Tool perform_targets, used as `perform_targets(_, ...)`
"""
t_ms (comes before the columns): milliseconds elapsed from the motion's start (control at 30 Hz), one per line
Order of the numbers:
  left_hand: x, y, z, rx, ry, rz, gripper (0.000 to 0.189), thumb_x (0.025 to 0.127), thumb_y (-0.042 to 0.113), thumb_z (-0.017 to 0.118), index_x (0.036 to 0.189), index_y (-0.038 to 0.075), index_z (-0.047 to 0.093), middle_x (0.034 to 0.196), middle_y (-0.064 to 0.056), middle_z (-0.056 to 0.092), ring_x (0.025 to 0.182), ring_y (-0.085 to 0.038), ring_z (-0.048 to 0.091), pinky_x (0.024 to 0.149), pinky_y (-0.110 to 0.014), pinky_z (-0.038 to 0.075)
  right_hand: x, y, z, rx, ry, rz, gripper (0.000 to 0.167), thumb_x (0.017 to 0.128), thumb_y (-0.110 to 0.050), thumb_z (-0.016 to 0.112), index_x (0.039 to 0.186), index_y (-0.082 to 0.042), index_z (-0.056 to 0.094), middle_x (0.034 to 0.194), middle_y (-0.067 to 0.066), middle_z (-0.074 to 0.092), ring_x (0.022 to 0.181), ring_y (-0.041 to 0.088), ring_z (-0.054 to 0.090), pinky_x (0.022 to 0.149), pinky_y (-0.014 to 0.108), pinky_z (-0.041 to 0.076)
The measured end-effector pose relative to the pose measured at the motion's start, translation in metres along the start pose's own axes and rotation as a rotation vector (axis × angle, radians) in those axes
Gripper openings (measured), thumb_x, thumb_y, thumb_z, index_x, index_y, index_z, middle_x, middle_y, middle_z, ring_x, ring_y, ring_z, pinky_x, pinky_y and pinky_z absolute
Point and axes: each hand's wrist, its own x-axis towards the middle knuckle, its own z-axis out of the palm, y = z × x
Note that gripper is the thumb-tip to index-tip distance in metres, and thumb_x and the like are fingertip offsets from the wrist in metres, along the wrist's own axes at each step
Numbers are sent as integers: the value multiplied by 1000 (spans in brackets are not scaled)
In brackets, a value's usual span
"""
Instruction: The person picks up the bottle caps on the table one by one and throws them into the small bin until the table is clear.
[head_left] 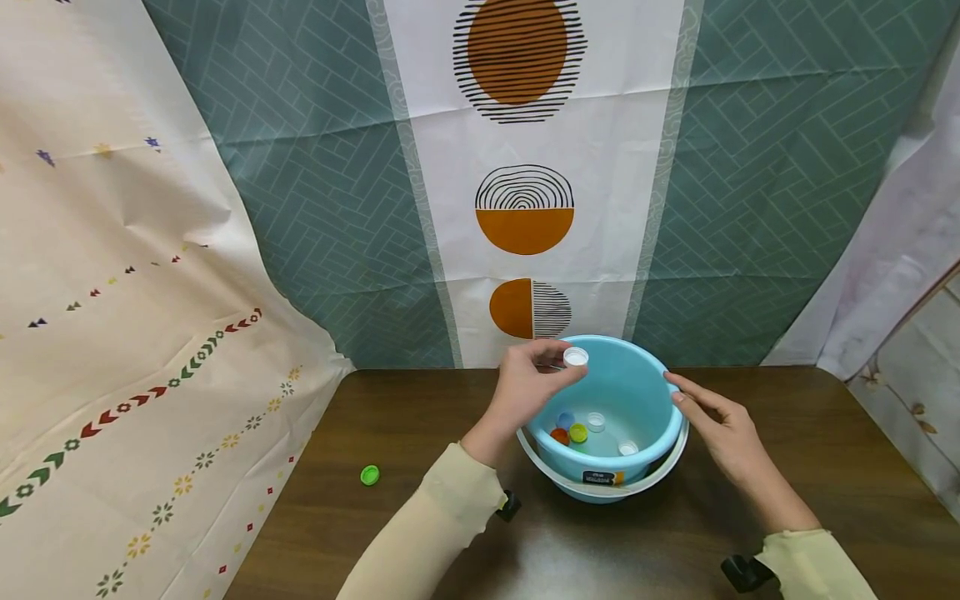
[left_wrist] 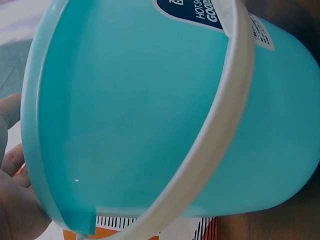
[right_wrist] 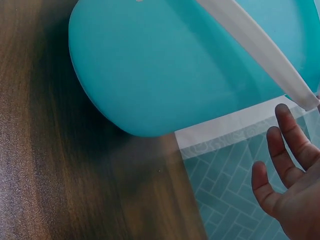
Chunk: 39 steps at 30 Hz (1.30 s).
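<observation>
A light-blue bucket point(head_left: 647, 392) with a white handle point(head_left: 667, 462) stands on the table, the handle hanging down around its near side. Several caps lie inside, including a red cap point(head_left: 560, 436), a yellow-green cap point(head_left: 578, 432) and a clear-white cap point(head_left: 596, 422). Over the bucket's left rim, my left hand point(head_left: 525, 387) pinches a white cap point(head_left: 575, 357); in the left wrist view the bucket wall fills most of the picture and that cap is hidden. My right hand point(head_left: 716, 429) pinches the right rim between thumb and forefinger, its other fingers point(right_wrist: 282, 155) stretched out.
A green cap point(head_left: 370, 475) lies alone on the brown wooden table point(head_left: 330, 533), left of the bucket. Behind the table hangs a green and white patterned cloth point(head_left: 330, 208). Pale cloth point(head_left: 150, 333) drapes along the left side.
</observation>
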Motion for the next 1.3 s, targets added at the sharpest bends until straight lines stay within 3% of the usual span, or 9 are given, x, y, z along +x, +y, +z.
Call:
perform_targets(200, 0, 6, 2, -10, -21, 8, 34, 76, 34, 77, 105, 19, 69, 96, 8, 69, 84, -9, 66, 76, -24, 55, 0, 0, 0, -1, 3, -2, 39, 95, -40, 48, 134, -34, 50, 138, 0, 52, 110, -16, 46, 85, 8, 39)
perform_targets(500, -1, 7, 4, 73, -40, -6, 39, 76, 41, 76, 110, 26, 67, 109, 14, 66, 100, -3, 59, 94, -33, 49, 0, 2, 1, 15, 4, -21, 39, 96, -38, 48, 134, -31, 51, 137, 0, 53, 111, -16, 47, 84, 6, 39)
perform_targets(900, 0, 4, -3, 88, -20, 4, 38, 75, 44, 75, 109, 28, 67, 108, 15, 66, 101, -2, 59, 94, -35, 49, 0, 1, 1, -2, 8, -9, 39, 96, -40, 48, 134, -33, 50, 138, 0, 52, 111, -17, 46, 84, 6, 39)
perform_targets(1200, 0, 2, -15, 48, 22, 14, 36, 76, 40, 75, 109, 26, 68, 108, 9, 68, 101, -7, 60, 94, -41, 48, -1, 0, 1, -9, 2, 17, 40, 95, -43, 47, 134, -35, 49, 139, -2, 51, 111, -16, 45, 85, 9, 39)
perform_targets(1300, -2, 1, -20, 58, 41, 19, 36, 76, 42, 75, 108, 27, 68, 106, 8, 68, 99, -7, 61, 92, -37, 50, -2, 0, 0, -2, 0, 17, 40, 95, -42, 47, 135, -34, 49, 139, -2, 51, 111, -16, 45, 85, 8, 39)
